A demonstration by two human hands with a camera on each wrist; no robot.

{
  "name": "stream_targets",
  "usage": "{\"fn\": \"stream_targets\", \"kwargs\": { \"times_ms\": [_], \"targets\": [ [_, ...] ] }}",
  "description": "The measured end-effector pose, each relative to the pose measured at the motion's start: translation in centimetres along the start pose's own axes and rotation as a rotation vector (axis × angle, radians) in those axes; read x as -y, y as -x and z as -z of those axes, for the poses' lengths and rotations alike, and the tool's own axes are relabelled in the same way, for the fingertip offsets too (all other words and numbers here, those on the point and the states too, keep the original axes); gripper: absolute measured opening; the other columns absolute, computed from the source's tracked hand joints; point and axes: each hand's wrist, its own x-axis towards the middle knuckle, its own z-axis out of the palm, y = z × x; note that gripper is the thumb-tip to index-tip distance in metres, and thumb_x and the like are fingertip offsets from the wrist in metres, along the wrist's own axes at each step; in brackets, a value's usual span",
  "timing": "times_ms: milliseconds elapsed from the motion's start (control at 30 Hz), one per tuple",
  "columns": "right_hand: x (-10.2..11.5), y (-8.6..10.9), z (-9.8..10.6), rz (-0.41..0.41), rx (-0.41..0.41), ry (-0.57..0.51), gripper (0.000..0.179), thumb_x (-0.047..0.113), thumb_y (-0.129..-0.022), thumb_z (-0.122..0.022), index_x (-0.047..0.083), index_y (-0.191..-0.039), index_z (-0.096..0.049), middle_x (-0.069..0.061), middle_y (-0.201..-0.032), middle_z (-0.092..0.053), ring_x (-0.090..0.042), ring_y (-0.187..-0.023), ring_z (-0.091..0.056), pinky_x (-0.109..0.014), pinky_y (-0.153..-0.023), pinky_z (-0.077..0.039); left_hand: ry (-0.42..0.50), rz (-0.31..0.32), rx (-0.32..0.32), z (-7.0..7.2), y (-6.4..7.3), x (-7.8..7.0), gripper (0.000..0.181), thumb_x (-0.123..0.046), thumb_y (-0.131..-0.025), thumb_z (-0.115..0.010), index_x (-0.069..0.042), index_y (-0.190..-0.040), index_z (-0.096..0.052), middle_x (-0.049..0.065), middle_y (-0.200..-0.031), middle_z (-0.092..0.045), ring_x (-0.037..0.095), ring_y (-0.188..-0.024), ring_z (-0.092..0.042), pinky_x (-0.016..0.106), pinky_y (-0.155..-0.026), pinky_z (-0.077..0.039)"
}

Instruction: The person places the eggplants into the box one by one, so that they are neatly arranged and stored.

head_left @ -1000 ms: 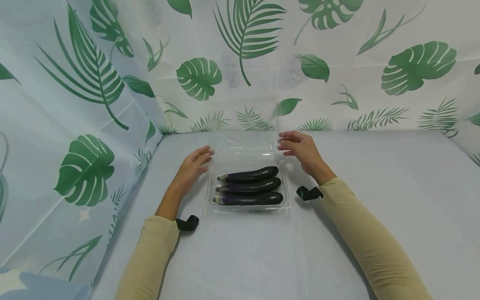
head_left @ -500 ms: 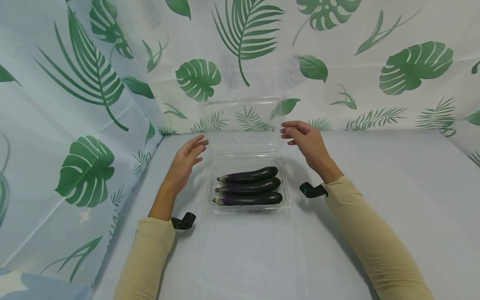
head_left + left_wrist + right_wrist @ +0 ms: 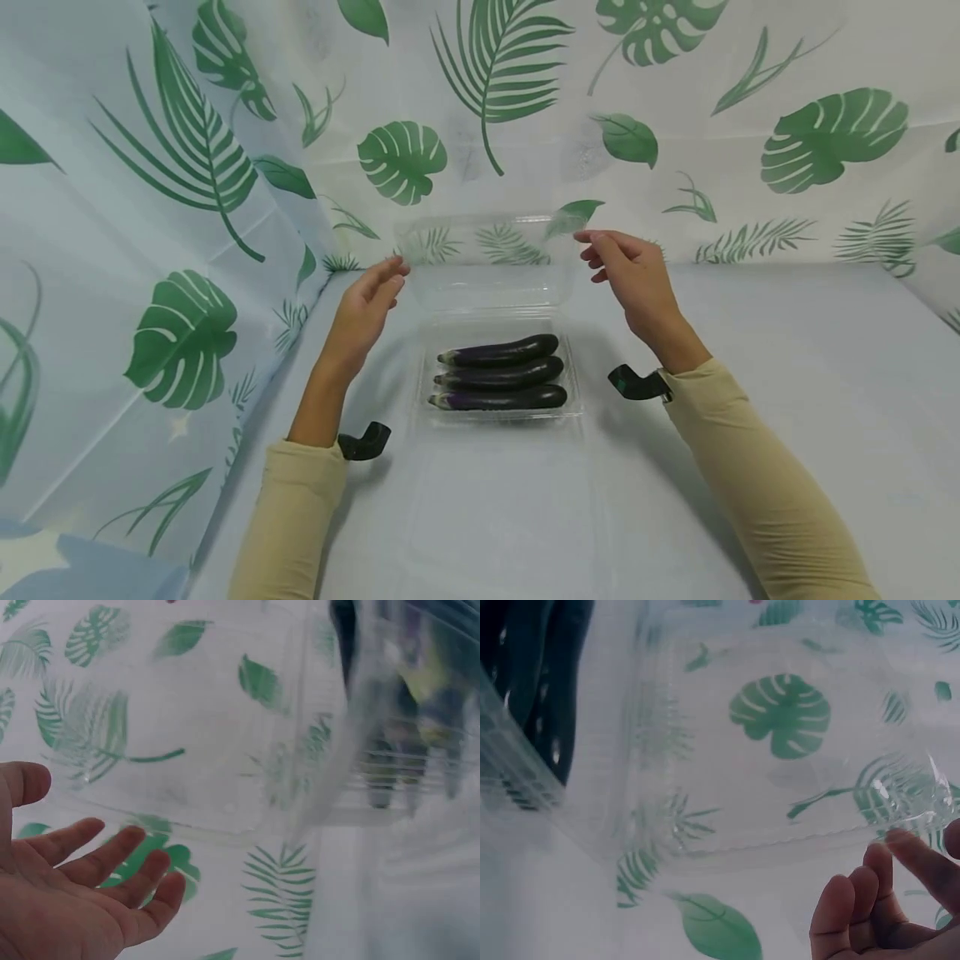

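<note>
Three dark purple eggplants (image 3: 498,374) lie side by side in a clear plastic clamshell container (image 3: 504,417) on the table. Its transparent lid (image 3: 491,288) stands raised at the back, hinged to the tray. At the lid's left edge is my left hand (image 3: 360,315), fingers spread and loosely bent; in the left wrist view nothing sits between them. My right hand (image 3: 633,279) is at the lid's upper right corner, where the index fingertip (image 3: 901,838) appears to touch the rim. Its other fingers bend loosely and hold nothing.
A pale cloth covers the table (image 3: 502,508). Behind and to the left hangs a white sheet (image 3: 517,183) printed with green leaves. A black wrist-camera mount (image 3: 365,442) sticks out by the left cuff, another mount (image 3: 637,383) by the right.
Both hands have moved up and farther apart along the lid's sides. The lid's top edge now looks lower and wider than half a second ago. The eggplants have stayed put.
</note>
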Motion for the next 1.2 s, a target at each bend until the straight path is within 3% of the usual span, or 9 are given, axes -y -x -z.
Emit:
{"fn": "stream_targets", "kwargs": {
  "times_ms": [233, 400, 567, 733, 867, 1000, 1200],
  "targets": [
    [1.3, 0.9, 0.1, 0.023, 0.004, -0.066, 0.036, 0.027, -0.113, -0.054, -0.002, -0.123, -0.074, -0.005, -0.093, -0.070, -0.020, -0.087, -0.064, -0.024, -0.076, -0.057, -0.033, -0.039, -0.037, 0.2, 0.9, -2.5, 0.050, -0.022, -0.115, -0.051, 0.000, -0.161, -0.046, 0.014, -0.155, -0.055, 0.023, -0.148, -0.047, 0.043, -0.123, -0.037],
    [1.6, 2.1, 0.8, 0.029, 0.041, -0.026, 0.039, 0.029, -0.114, -0.053, -0.003, -0.123, -0.072, -0.004, -0.093, -0.073, -0.019, -0.087, -0.068, -0.023, -0.079, -0.058, -0.035, -0.065, -0.101, -0.1, 1.7, -3.8, 0.043, -0.021, -0.115, -0.052, 0.003, -0.151, -0.058, 0.015, -0.146, -0.062, 0.026, -0.135, -0.060, 0.043, -0.117, -0.045],
    [1.9, 3.2, 1.4, 0.037, 0.088, 0.003, 0.039, 0.029, -0.114, -0.054, -0.004, -0.121, -0.073, -0.006, -0.096, -0.076, -0.019, -0.088, -0.071, -0.024, -0.081, -0.059, 0.003, -0.061, -0.186, -0.4, 2.5, -4.0, 0.036, -0.021, -0.114, -0.054, 0.006, -0.132, -0.068, 0.020, -0.130, -0.069, 0.028, -0.120, -0.068, 0.047, -0.108, -0.051],
    [2.4, 4.7, 1.6, 0.038, 0.165, 0.035, 0.039, 0.028, -0.115, -0.054, -0.006, -0.122, -0.070, -0.012, -0.100, -0.076, -0.024, -0.091, -0.073, -0.026, -0.084, -0.061, 0.030, -0.007, -0.249, -0.9, 3.3, -3.5, 0.030, -0.020, -0.112, -0.058, 0.007, -0.121, -0.069, 0.023, -0.125, -0.068, 0.029, -0.112, -0.070, 0.047, -0.104, -0.054],
    [2.1, 6.0, 1.6, 0.007, 0.216, 0.021, 0.035, 0.023, -0.114, -0.056, -0.008, -0.123, -0.069, -0.013, -0.103, -0.075, -0.024, -0.092, -0.073, -0.026, -0.084, -0.061, 0.039, 0.063, -0.226, -1.0, 4.2, -2.9, 0.031, -0.023, -0.113, -0.058, 0.005, -0.124, -0.065, 0.022, -0.126, -0.065, 0.030, -0.109, -0.070, 0.042, -0.103, -0.055],
    [1.8, 7.3, 1.5, -0.048, 0.248, 0.007, 0.030, 0.020, -0.112, -0.061, -0.007, -0.122, -0.068, -0.013, -0.103, -0.076, -0.022, -0.092, -0.074, -0.027, -0.083, -0.061, 0.039, 0.122, -0.174, -0.6, 5.4, -2.4, 0.032, -0.025, -0.114, -0.057, 0.003, -0.128, -0.061, 0.017, -0.115, -0.067, 0.027, -0.104, -0.071, 0.034, -0.098, -0.057],
    [0.9, 8.6, 1.6, -0.102, 0.283, -0.005, 0.024, 0.017, -0.109, -0.065, -0.005, -0.117, -0.069, -0.013, -0.103, -0.076, -0.024, -0.093, -0.074, -0.029, -0.084, -0.060, 0.054, 0.128, -0.075, -0.5, 6.8, -1.8, 0.026, -0.018, -0.113, -0.056, 0.005, -0.125, -0.061, 0.019, -0.105, -0.069, 0.025, -0.098, -0.072, 0.033, -0.096, -0.058]
  ]
}}
